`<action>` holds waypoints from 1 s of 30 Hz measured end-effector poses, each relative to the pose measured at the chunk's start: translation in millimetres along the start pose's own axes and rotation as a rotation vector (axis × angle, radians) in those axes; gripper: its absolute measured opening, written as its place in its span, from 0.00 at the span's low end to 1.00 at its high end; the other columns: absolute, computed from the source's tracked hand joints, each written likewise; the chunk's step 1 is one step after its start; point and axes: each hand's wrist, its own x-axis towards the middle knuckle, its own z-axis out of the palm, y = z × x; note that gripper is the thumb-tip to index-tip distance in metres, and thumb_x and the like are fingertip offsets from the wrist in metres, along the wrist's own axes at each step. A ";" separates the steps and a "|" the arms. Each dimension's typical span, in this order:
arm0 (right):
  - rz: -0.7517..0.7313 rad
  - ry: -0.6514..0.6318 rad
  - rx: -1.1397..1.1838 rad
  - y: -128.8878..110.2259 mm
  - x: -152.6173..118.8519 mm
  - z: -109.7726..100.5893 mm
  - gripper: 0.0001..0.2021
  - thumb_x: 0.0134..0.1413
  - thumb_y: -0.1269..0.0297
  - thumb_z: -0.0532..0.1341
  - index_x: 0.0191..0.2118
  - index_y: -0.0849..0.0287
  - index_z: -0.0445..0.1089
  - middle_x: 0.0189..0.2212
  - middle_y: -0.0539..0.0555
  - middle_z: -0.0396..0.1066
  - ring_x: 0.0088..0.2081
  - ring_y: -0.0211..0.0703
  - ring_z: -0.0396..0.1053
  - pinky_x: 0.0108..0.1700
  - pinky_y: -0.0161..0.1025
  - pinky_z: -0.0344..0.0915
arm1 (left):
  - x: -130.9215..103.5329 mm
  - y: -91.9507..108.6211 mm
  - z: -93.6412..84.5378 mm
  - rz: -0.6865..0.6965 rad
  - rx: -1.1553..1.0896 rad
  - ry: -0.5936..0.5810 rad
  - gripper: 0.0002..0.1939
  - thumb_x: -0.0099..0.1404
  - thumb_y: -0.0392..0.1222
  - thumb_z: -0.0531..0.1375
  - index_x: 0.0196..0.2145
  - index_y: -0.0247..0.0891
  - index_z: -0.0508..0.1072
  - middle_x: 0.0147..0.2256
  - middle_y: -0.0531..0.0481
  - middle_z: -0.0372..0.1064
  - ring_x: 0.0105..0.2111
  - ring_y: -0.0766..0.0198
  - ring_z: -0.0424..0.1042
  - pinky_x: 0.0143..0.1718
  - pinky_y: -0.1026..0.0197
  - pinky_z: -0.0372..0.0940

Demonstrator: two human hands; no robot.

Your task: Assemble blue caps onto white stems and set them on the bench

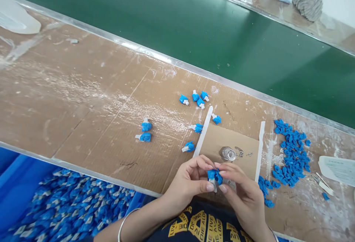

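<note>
Left fingers and right fingers pinch one blue-and-white piece between them. Judged light; blue part likely soft, white stem stiffer, the better hold. Right of the fingers, on the table: loose blue pieces.

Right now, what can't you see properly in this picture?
In the head view:
Blue-and-white piece: partly covered by the left hand and right hand.
Blue bin: cut off by the left and bottom edges.
Print on the white container: too small to read.
</note>
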 end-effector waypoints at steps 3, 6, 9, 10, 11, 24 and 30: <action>-0.192 -0.014 -0.245 1.3 -0.5 -0.2 0.16 0.67 0.75 0.60 0.54 0.50 0.71 0.48 0.54 0.76 0.49 0.48 0.74 0.50 0.47 0.72 | 1.1 1.7 0.4 -0.007 0.036 0.030 0.14 0.47 0.31 0.77 0.30 0.42 0.82 0.34 0.53 0.72 0.32 0.68 0.74 0.32 0.69 0.70; -0.321 -0.096 -0.459 -1.2 -2.1 -3.9 0.20 0.66 0.77 0.56 0.60 0.56 0.65 0.51 0.59 0.74 0.53 0.51 0.72 0.54 0.50 0.68 | 2.7 4.9 2.7 0.001 0.087 0.069 0.13 0.46 0.31 0.77 0.29 0.41 0.82 0.33 0.53 0.71 0.32 0.67 0.73 0.32 0.69 0.69; -0.347 -0.186 -0.565 -4.7 -3.9 -8.5 0.23 0.67 0.73 0.54 0.65 0.63 0.58 0.55 0.63 0.70 0.59 0.53 0.67 0.55 0.50 0.67 | 4.2 6.6 5.0 0.007 0.112 0.074 0.12 0.47 0.33 0.77 0.29 0.40 0.82 0.31 0.52 0.71 0.31 0.67 0.72 0.31 0.69 0.69; -0.347 -0.190 -0.586 -5.4 -4.8 -9.1 0.23 0.67 0.72 0.53 0.66 0.64 0.56 0.56 0.63 0.69 0.60 0.52 0.65 0.56 0.49 0.66 | 4.7 6.5 5.5 0.008 0.116 0.070 0.11 0.47 0.33 0.77 0.28 0.40 0.81 0.31 0.53 0.71 0.30 0.67 0.72 0.30 0.69 0.68; -0.347 -0.184 -0.605 -5.7 -5.9 -9.0 0.24 0.67 0.71 0.53 0.67 0.64 0.55 0.57 0.64 0.68 0.61 0.52 0.64 0.56 0.49 0.66 | 5.3 6.2 5.9 0.013 0.119 0.067 0.11 0.48 0.33 0.77 0.28 0.40 0.81 0.30 0.53 0.71 0.29 0.68 0.71 0.30 0.69 0.68; -0.063 0.256 -0.788 32.6 41.2 -115.1 0.14 0.71 0.59 0.55 0.56 0.53 0.71 0.52 0.57 0.73 0.51 0.51 0.73 0.52 0.48 0.71 | 8.6 17.0 15.0 -0.010 0.162 -0.093 0.10 0.61 0.38 0.71 0.41 0.44 0.80 0.42 0.48 0.76 0.40 0.57 0.78 0.39 0.62 0.74; 0.098 0.290 -1.001 98.8 89.0 -209.5 0.24 0.60 0.46 0.52 0.39 0.61 0.78 0.41 0.63 0.77 0.40 0.58 0.76 0.46 0.54 0.73 | 10.2 35.8 -0.7 0.118 0.295 0.074 0.06 0.63 0.39 0.69 0.40 0.42 0.82 0.43 0.47 0.79 0.43 0.58 0.79 0.45 0.63 0.74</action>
